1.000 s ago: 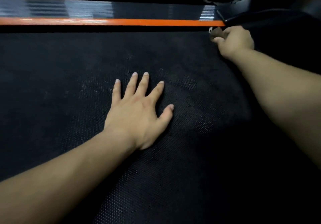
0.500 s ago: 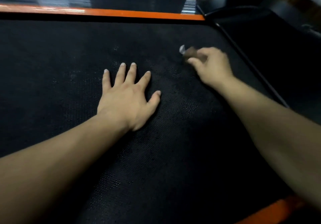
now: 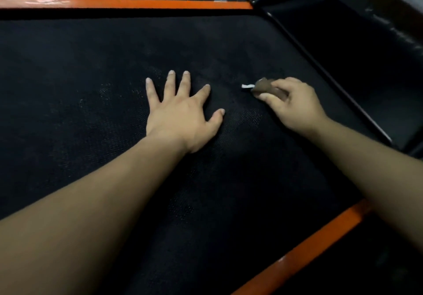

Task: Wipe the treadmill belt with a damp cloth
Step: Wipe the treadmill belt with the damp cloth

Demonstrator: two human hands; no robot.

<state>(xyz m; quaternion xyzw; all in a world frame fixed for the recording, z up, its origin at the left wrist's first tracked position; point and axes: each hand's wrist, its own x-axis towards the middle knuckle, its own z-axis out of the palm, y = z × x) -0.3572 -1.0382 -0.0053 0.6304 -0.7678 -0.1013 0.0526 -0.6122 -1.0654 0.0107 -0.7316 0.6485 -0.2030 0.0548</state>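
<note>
1. The left hand [image 3: 180,114] is laid flat, fingers spread, on the treadmill belt [image 3: 91,84].
2. A brown cloth [image 3: 266,87], seemingly bunched, is gripped by the right hand [image 3: 295,104], pressed beltward just beside the left.

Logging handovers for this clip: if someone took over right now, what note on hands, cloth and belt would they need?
Left hand: open, flat on the treadmill belt, fingers spread.
Right hand: grips the small brown cloth, low at the belt, to the right of the other hand and apart from it.
Done: how much is wiped cannot be told; pale speckled patches show near the hands.
Left: wipe across the belt, out to the orange rails.
</note>
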